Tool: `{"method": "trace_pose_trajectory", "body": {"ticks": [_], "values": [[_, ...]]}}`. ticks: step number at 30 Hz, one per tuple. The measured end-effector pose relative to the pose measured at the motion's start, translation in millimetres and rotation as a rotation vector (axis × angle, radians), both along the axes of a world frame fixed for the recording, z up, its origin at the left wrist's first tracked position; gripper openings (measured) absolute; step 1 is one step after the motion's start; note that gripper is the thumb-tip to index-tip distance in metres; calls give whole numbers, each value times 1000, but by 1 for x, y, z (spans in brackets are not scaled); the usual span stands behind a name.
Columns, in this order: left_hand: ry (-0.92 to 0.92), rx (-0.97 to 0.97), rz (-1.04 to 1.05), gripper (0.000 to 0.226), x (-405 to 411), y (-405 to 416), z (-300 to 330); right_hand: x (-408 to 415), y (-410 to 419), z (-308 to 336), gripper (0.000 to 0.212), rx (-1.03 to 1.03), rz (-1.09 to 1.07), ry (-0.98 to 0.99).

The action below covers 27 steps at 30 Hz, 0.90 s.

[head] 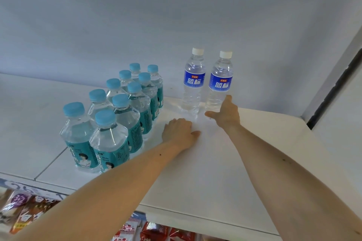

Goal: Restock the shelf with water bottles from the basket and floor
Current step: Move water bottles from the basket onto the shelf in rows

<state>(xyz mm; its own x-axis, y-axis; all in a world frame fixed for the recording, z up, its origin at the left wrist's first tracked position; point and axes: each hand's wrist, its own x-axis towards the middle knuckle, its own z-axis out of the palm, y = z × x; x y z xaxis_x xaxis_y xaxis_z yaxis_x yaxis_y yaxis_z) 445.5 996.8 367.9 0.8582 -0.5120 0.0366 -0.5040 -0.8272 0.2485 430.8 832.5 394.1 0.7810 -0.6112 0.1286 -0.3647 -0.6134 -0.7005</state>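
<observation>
1. Big flat white shelf board (225, 162) fills most of the view, with a pale wall behind it.
2. On its left half sits a tight block of clear soda-drink bottles with teal labels and light-blue caps (117, 117), two rows running front to back.
3. Further right, near the back, two taller clear water bottles with blue labels and white caps stand upright and just beside each other: the left one (193, 82) and the right one (220, 86).
4. Right hand (225, 112) is at the base of the right bottle, fingers loose and spread, not wrapped around it.
5. Left hand (179, 132) lies palm-down on the board, fingers relaxed, holding nothing.
6. Red snack packets (154, 231) peek out on the shelf below.
</observation>
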Motion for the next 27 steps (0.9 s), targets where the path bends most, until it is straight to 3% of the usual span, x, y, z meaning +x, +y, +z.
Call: {"method": "trace_pose_trajectory", "body": {"ticks": [12,17,27], "values": [[80,-51,-7,50,-3,6,7,-11,-2,6,80,77,39,57],[79,-166,10,49,-12,14,9,-41,-1,1,84,97,-7,39],[72,-437,-1,37,-58,26,9,-144,38,-13,36,23,-38,-209]]}}
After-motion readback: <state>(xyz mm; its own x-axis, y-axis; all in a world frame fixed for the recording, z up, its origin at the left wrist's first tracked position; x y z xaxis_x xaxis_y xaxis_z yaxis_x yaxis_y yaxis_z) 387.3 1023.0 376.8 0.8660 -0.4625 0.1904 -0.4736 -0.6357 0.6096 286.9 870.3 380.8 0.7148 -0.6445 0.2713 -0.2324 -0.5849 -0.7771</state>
